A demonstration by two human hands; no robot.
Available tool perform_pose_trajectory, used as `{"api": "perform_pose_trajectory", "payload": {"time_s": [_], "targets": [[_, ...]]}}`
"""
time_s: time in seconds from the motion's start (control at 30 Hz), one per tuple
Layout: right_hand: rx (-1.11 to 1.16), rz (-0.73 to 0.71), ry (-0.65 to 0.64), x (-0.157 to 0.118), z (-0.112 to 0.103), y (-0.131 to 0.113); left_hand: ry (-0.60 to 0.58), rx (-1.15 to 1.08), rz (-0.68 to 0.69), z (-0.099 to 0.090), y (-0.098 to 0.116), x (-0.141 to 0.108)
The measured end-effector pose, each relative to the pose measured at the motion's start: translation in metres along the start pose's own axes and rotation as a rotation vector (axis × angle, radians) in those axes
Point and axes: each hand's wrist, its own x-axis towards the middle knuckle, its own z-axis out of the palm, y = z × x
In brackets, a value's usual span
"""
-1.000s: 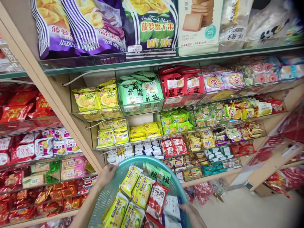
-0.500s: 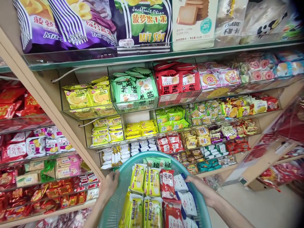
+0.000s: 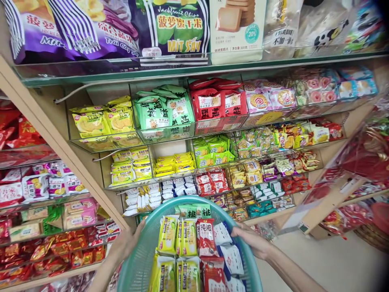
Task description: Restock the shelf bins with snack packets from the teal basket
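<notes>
A teal plastic basket [image 3: 133, 247] is held between my two hands at the bottom of the head view. My left hand [image 3: 133, 239] grips its left rim, and my right hand [image 3: 251, 239] is closed on the right rim with the thumb over the edge. Inside lie yellow lemon snack packets [image 3: 167, 234], red packets [image 3: 206, 237] and white-and-blue packets [image 3: 232, 259] in rows. A green packet [image 3: 192, 211] rests against the far wall. The basket's near side is cut off by the frame.
Ahead stands a shelf with clear bins of yellow packs [image 3: 103, 119], green bags [image 3: 164, 107], red bags [image 3: 217, 99] and several smaller sweets. Large chip bags [image 3: 179, 30] sit on the glass shelf [image 3: 182, 69] above. A wooden upright [image 3: 63, 142] divides off another stocked shelf at left.
The view has shifted slightly, so the shelves appear farther left. The basket also sits a little left and lower in view, still in both hands with the same packets.
</notes>
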Motion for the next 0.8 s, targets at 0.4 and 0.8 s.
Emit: {"api": "perform_pose_trajectory", "payload": {"time_s": [0.4, 0.8], "targets": [[-0.042, -0.017, -0.126, 0.010, 0.007, 0.000, -0.322, -0.406, 0.375, -0.016, 0.109, 0.073], [-0.094, -0.059, -0.077, 0.043, 0.014, 0.000, -0.319, -0.580, 0.235, 0.023, 0.079, 0.101]]}}
